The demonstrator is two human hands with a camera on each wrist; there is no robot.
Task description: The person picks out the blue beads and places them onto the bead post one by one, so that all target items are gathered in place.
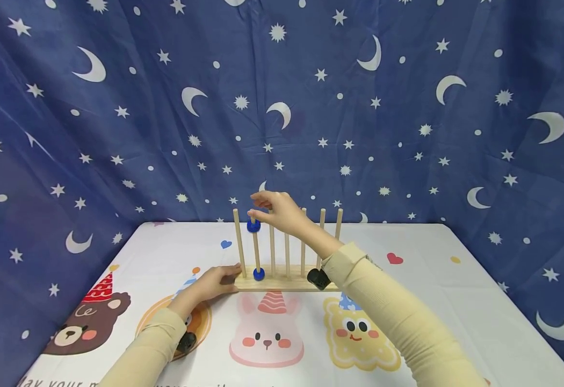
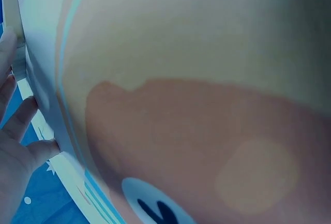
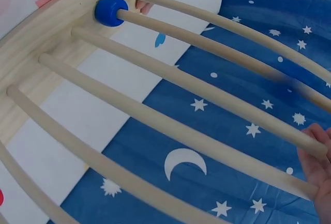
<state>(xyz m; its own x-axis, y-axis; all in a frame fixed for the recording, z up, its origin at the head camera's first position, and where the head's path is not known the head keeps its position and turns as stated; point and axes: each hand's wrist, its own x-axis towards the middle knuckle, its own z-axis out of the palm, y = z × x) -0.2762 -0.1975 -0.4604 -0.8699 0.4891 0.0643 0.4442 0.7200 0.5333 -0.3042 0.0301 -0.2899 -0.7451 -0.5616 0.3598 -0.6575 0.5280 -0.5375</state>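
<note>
A wooden peg rack (image 1: 282, 282) with several upright rods stands on the table. Gripping its left end is my left hand (image 1: 214, 282), thumb in front and fingers toward the back; in the left wrist view its spread fingers (image 2: 23, 118) meet the rack's edge. A blue bead (image 1: 259, 274) sits at the bottom of the second rod from the left. Higher on that rod is another blue bead (image 1: 253, 226), blurred in the right wrist view. Just above it, my right hand (image 1: 279, 212) is at the rod's top, thumb and fingers apart.
The white tablecloth (image 1: 456, 306) has printed cartoon animals and hearts. A blue curtain (image 1: 282, 107) with moons and stars hangs behind and beside the table. Bare rods (image 1: 288, 255) stand right of the beaded one, beneath my right forearm. Each wrist wears a black camera (image 1: 318, 279).
</note>
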